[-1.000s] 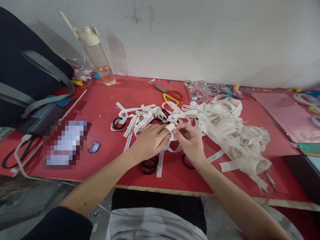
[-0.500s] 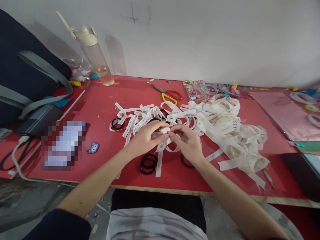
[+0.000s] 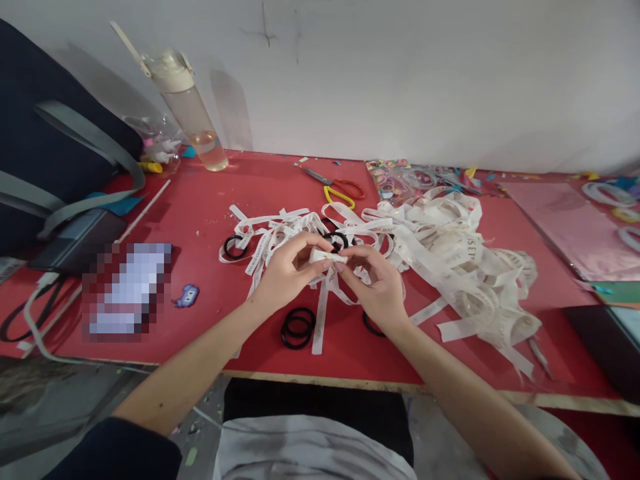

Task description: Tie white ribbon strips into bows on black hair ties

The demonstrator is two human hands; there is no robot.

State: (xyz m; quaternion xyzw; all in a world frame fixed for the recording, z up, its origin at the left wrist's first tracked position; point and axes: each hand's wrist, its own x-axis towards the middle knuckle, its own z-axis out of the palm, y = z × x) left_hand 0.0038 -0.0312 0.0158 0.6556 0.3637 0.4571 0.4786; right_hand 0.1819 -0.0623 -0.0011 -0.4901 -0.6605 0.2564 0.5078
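a folded white ribbon (image 3: 319,255) is grasped between the left hand (image 3: 284,272) and right hand (image 3: 379,283), its long axis running crosswise from one to the other.

The right hand (image 3: 383,283) partly hides a black ring (image 3: 367,323); a dark bag (image 3: 30,120) is cropped.

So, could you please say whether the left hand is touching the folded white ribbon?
Touching: the head view shows the left hand pinching the folded white ribbon with its thumb.

Pale grey wall (image 3: 400,80) across the top of my view, red tabletop (image 3: 260,180) mid-frame, grey floor (image 3: 204,440) at lower left, soft light
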